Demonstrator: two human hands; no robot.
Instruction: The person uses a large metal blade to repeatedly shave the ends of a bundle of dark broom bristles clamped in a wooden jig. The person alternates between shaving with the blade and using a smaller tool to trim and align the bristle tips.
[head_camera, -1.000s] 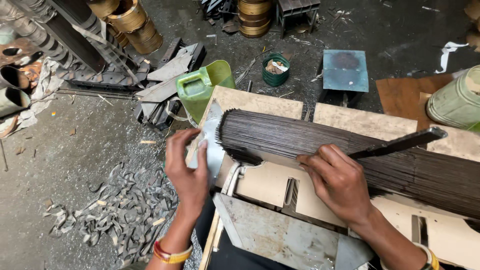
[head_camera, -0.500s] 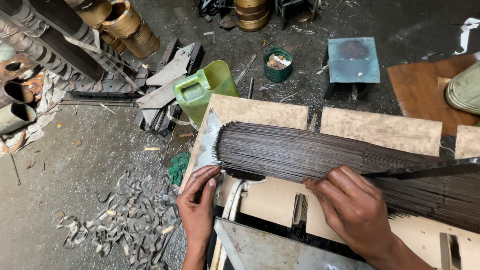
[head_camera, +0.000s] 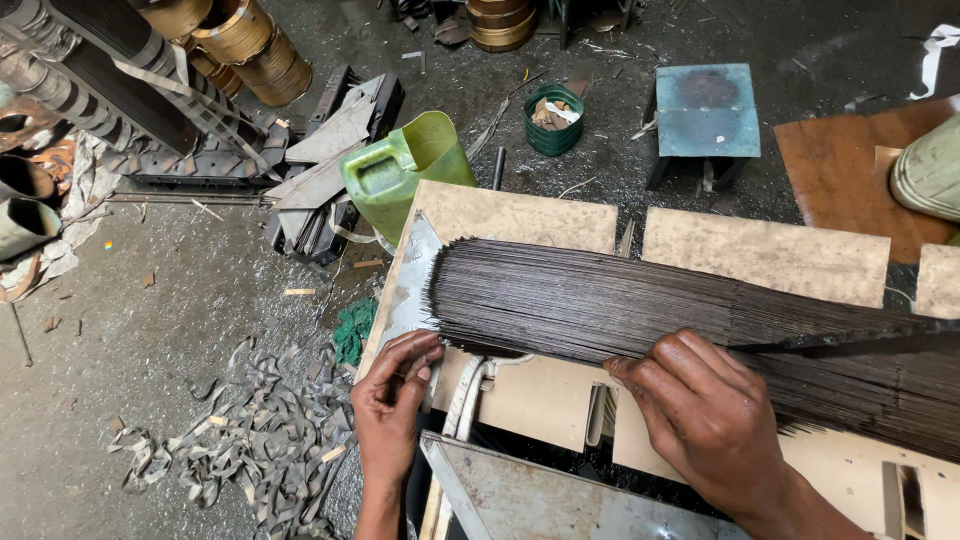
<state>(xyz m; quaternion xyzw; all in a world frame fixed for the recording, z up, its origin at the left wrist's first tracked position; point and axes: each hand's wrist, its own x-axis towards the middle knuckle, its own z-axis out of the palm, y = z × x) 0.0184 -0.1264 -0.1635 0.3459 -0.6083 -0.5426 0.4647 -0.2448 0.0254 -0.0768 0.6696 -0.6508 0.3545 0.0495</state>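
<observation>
I see a big bundle of thin dark metal rods (head_camera: 650, 310) lying flat across the centre and right of the frame, running from mid-frame out past the right edge. Rods are packed side by side in a wide sheet, dull grey-black, very fine; their left ends line up in a slightly ragged curved edge against a shiny metal plate (head_camera: 405, 290). Bundle rests on pale wooden boards (head_camera: 520, 215). A dark flat bar (head_camera: 850, 345) lies across the rods at right.

My left hand (head_camera: 392, 400), lower centre-left, fingers pressed together and curled, fingertips touching the lower edge of the metal plate right at the rod ends; I cannot tell whether it pinches anything. My right hand (head_camera: 705, 415), lower centre-right, palm down, fingers pressed together and laid flat on the near edge of the bundle.

Green plastic jerrycan (head_camera: 400, 170) sits just above the boards, upper centre-left. Small green pot (head_camera: 553, 120) and a teal stool (head_camera: 707, 110) upper centre. Metal scrap strips (head_camera: 250, 430) on the floor, lower left
</observation>
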